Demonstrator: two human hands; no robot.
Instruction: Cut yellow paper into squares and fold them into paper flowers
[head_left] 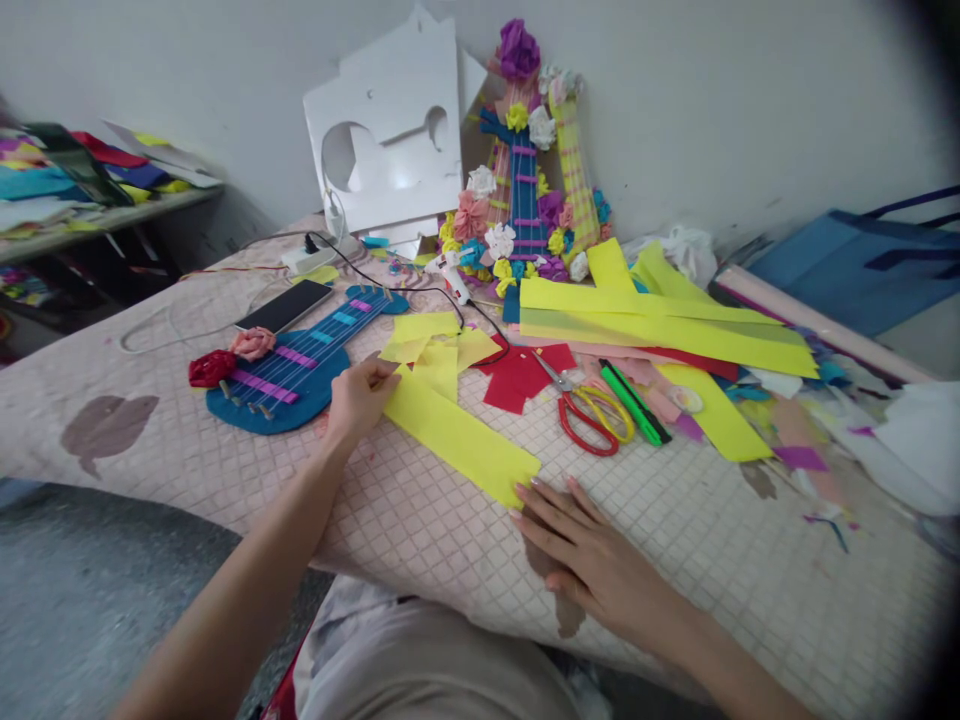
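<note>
A yellow paper strip lies slantwise on the table in front of me. My left hand has its fingers closed at the strip's upper left end. At the lower right end, my right hand rests flat with fingers spread, the fingertips touching the strip's edge. Smaller yellow paper pieces overlap just beyond the strip. Beside my left hand is a blue guitar-shaped craft with strings, purple and light blue bars, and a red and a pink paper flower.
Red-and-yellow-handled scissors, a green cutter and red paper squares lie beyond the strip. Further back are a glue gun, a phone, yellow paper strips, flower-covered guitar crafts and a white cut-out board.
</note>
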